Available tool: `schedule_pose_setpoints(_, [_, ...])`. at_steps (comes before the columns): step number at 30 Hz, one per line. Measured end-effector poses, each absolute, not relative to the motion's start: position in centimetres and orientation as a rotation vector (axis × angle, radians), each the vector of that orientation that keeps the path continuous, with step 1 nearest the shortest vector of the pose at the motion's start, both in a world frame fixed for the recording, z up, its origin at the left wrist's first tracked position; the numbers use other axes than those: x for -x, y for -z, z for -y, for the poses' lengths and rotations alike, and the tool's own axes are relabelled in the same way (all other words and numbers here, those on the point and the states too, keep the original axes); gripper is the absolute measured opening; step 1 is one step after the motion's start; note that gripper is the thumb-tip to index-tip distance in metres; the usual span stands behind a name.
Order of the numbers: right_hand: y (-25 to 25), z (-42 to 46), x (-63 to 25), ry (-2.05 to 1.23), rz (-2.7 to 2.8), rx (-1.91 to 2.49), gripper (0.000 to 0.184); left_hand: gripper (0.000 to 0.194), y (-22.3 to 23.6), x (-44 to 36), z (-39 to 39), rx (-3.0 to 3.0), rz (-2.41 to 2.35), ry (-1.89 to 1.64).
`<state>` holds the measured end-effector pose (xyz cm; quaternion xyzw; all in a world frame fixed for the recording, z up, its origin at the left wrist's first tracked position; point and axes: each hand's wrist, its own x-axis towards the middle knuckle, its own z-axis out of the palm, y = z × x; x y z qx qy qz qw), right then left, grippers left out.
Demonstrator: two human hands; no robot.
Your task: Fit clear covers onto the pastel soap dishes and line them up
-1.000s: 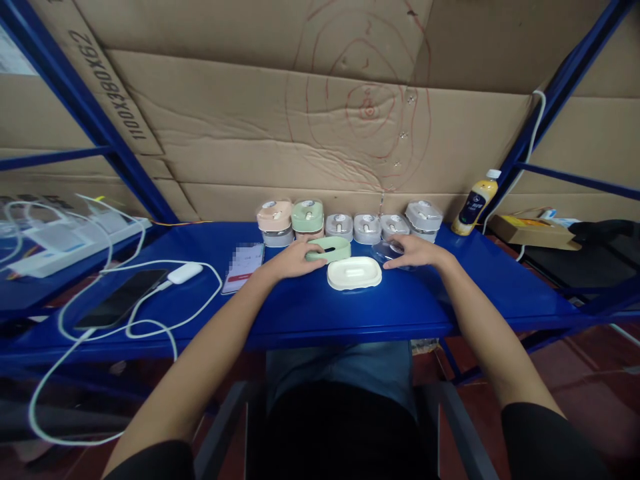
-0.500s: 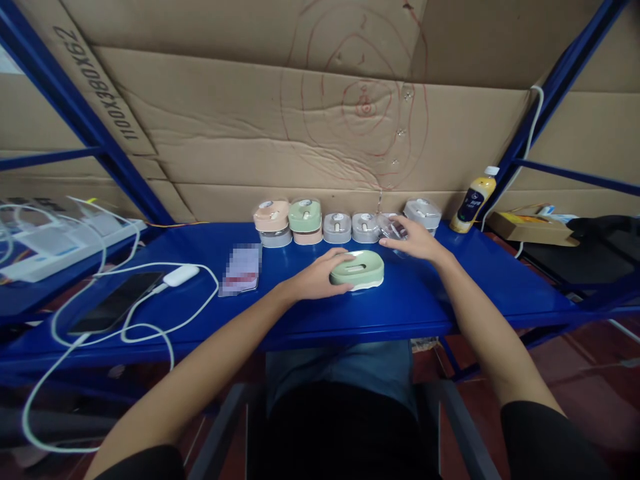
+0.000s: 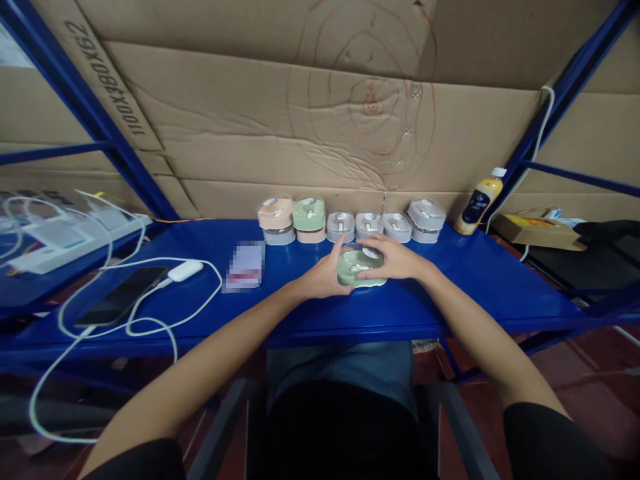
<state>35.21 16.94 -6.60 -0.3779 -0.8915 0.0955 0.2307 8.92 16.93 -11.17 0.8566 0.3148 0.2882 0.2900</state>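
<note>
In front of me on the blue table stands a green oval box (image 3: 345, 275) with a pale lower edge. A clear plastic lid (image 3: 361, 256) with a round label sits over its top; whether it is fully seated I cannot tell. My left hand (image 3: 325, 275) wraps the box's left side, thumb in front and fingers behind. From the right, my right hand (image 3: 397, 257) grips the lid, its thumb across the front and its fingers at the back. Part of the box is hidden behind both hands.
Lidded boxes in grey (image 3: 397, 228), green (image 3: 309, 215) and peach (image 3: 275, 213) line the back, some stacked. A juice bottle (image 3: 479, 203) stands at right. Left lie a phone with a pixelated screen (image 3: 245, 265), a dark phone (image 3: 123, 297), white cables and a power strip (image 3: 75, 243).
My right hand has brought the clear lid from the back row down and left onto the green box. My left hand stays at the box, its fingers now further round its side.
</note>
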Motion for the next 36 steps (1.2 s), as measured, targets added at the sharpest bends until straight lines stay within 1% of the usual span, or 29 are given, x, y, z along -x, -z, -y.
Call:
schedule_pose_setpoints(5, [6.7, -16.2, -34.1, -0.224, 2.499, 1.146, 0.100, 0.158, 12.0, -8.9, -17.7, -2.144, -0.867, -0.823])
schedule_pose_setpoints(13, [6.7, -15.9, -33.2, -0.178, 2.562, 1.176, 0.105, 0.158, 12.2, -8.5, -17.9, -2.041, -0.818, -0.834])
schedule_pose_setpoints(15, [6.7, -15.8, -33.1, -0.159, 2.579, 1.155, 0.104, 0.156, 12.1, -8.5, -17.9, -2.037, -0.819, -0.824])
schedule_pose_setpoints(17, [6.8, -15.8, -32.9, -0.151, 2.576, 1.156, 0.105, 0.150, 11.8, -8.4, -17.9, -2.063, -0.841, -0.814])
schedule_pose_setpoints(20, [7.0, -15.9, -33.3, -0.208, 2.550, 1.152, 0.107, 0.132, 11.0, -8.2, -17.9, -2.170, -0.863, -0.798])
schedule_pose_setpoints(22, [7.1, -16.4, -34.0, -0.297, 2.548, 1.053, 0.108, 0.120, 10.5, -7.8, -18.0, -2.245, -0.849, -0.799])
schedule_pose_setpoints(25, [7.2, -17.2, -35.6, -0.408, 2.550, 0.891, 0.111, 0.109, 9.9, -6.7, -18.6, -2.312, -0.866, -0.803])
schedule_pose_setpoints(27, [7.4, -17.8, -36.4, -0.445, 2.555, 0.867, 0.108, 0.108, 9.8, -5.8, -19.3, -2.338, -0.914, -0.766])
schedule_pose_setpoints(31, [8.0, -18.4, -36.6, -0.428, 2.536, 0.901, 0.098, 0.112, 9.9, -4.5, -20.4, -2.349, -0.967, -0.697])
schedule_pose_setpoints(36, [8.8, -18.3, -35.4, -0.333, 2.483, 0.932, 0.101, 0.119, 9.9, -4.3, -20.5, -2.327, -0.927, -0.735])
